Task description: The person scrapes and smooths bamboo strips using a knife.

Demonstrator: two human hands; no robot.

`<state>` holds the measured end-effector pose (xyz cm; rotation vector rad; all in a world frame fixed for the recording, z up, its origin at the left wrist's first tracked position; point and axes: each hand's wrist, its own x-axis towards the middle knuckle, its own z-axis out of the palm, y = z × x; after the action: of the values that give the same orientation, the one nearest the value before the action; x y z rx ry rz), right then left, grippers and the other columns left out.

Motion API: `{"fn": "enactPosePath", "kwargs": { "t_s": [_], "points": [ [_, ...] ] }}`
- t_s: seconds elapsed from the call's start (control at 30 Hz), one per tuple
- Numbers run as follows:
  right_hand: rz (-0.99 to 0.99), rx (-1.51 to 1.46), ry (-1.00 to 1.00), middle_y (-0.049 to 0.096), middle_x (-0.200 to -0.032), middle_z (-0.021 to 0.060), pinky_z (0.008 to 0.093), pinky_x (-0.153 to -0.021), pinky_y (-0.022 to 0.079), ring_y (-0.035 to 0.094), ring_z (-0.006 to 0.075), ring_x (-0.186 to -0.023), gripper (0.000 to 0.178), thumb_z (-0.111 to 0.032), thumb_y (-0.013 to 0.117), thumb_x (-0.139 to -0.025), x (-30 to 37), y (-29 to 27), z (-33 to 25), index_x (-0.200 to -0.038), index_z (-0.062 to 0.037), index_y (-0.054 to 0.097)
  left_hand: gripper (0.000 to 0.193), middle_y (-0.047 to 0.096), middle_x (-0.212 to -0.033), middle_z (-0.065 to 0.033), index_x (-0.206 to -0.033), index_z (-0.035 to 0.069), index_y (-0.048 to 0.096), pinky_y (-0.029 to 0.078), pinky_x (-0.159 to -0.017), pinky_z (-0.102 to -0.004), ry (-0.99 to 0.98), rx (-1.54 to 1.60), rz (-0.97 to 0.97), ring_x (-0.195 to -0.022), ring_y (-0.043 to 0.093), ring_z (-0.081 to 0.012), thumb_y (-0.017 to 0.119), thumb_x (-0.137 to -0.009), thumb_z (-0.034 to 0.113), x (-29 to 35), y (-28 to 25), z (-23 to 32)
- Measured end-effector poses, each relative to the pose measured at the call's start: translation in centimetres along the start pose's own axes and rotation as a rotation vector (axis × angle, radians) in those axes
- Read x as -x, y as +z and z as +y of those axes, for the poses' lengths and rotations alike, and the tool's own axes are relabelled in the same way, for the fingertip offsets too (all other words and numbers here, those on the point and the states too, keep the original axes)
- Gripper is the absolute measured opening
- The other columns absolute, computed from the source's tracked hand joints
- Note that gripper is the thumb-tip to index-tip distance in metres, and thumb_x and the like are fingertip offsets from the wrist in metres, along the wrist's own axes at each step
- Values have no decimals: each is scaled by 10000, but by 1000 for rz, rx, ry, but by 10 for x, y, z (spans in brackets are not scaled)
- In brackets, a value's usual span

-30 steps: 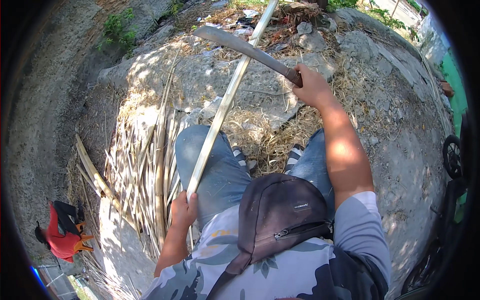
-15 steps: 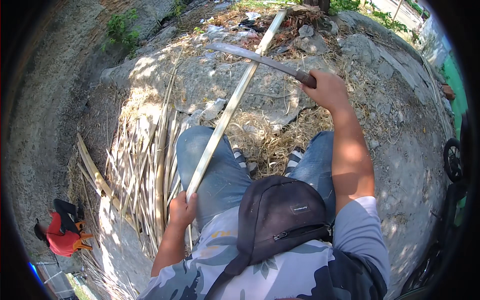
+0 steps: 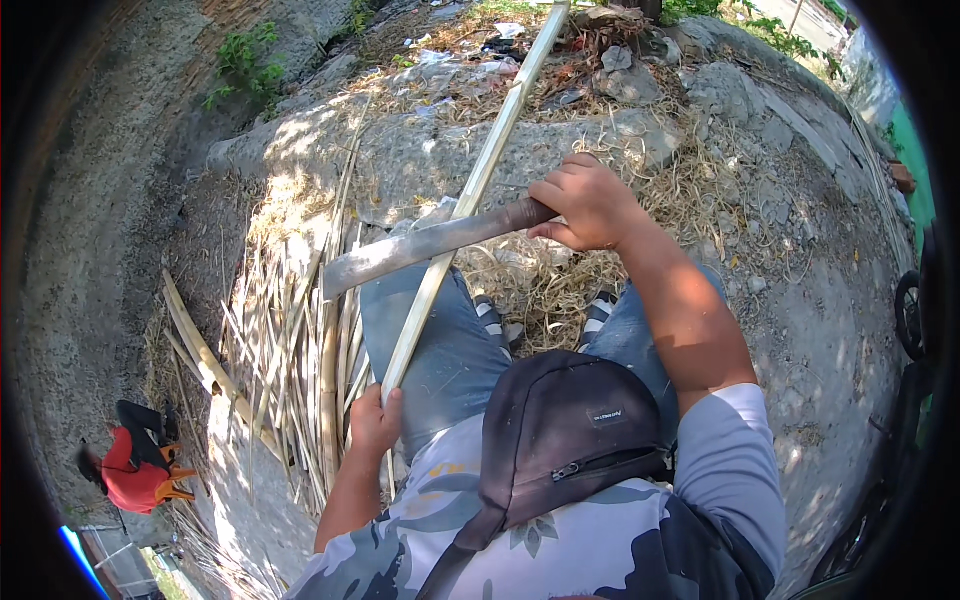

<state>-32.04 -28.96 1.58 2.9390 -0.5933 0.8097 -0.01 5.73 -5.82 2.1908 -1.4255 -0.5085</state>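
My left hand (image 3: 375,420) is closed round the near end of a long, pale split-bamboo strip (image 3: 478,180). The strip slants up and away to the right, passing over my left thigh toward the far rocks. In my right hand (image 3: 590,205) is the dark handle of a machete (image 3: 430,245), gripped in closed fingers. Its broad grey blade points left and lies across the strip about midway along; whether it touches or hovers just over the wood I cannot tell. The blade tip reaches past my left knee.
A pile of bamboo strips (image 3: 290,350) lies left of my leg. Shavings (image 3: 545,300) litter the ground between my feet. A black bag (image 3: 570,430) rests on my front. Someone in red (image 3: 140,475) sits at the far left. Rocks (image 3: 625,80) lie ahead, a motorcycle (image 3: 880,450) at right.
The machete has come down along the strip toward me, from its far part to about the middle. My right arm has drawn nearer, while my left hand keeps its hold.
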Motion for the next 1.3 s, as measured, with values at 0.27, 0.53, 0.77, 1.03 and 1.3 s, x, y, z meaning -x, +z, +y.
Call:
{"fn": "enactPosePath", "kwargs": {
  "t_s": [0.27,0.53,0.77,1.03,1.3],
  "points": [
    [0,61,755,684,-860,160,527,-722,510,673,400,-824,465,-551,637,-924,26,-6,44,-964,-88,627,390,603,-680,-223,-842,-25,619,487,-595,-432,-2,123,26,-613,622,-367,607,-987,337,-3,4,2],
    [18,-11,426,663,-816,137,489,-710,502,665,375,-763,464,-552,602,-938,17,-1,26,-951,-89,619,465,624,-754,-258,-904,-25,636,495,-632,-473,5,54,15,-693,648,-430,561,-1003,423,-3,8,-4],
    [21,-13,-140,609,-735,44,374,-771,483,624,260,-697,400,-505,703,-846,-5,20,-17,-926,-123,617,427,607,-736,-266,-858,-25,610,478,-599,-467,-12,30,17,-664,631,-426,594,-988,382,1,2,1],
    [116,108,553,667,-768,129,483,-707,509,661,371,-746,420,-517,657,-904,25,10,51,-928,-99,623,430,557,-672,-261,-780,-21,547,448,-582,-479,9,-51,34,-622,581,-438,598,-978,357,-5,10,-6],
    [91,81,607,659,-761,142,497,-683,505,667,371,-751,442,-532,642,-920,18,-1,31,-943,-91,636,441,597,-678,-238,-837,-13,605,470,-593,-452,-37,63,-25,-627,623,-391,587,-985,402,-3,0,4]
  ]
}}
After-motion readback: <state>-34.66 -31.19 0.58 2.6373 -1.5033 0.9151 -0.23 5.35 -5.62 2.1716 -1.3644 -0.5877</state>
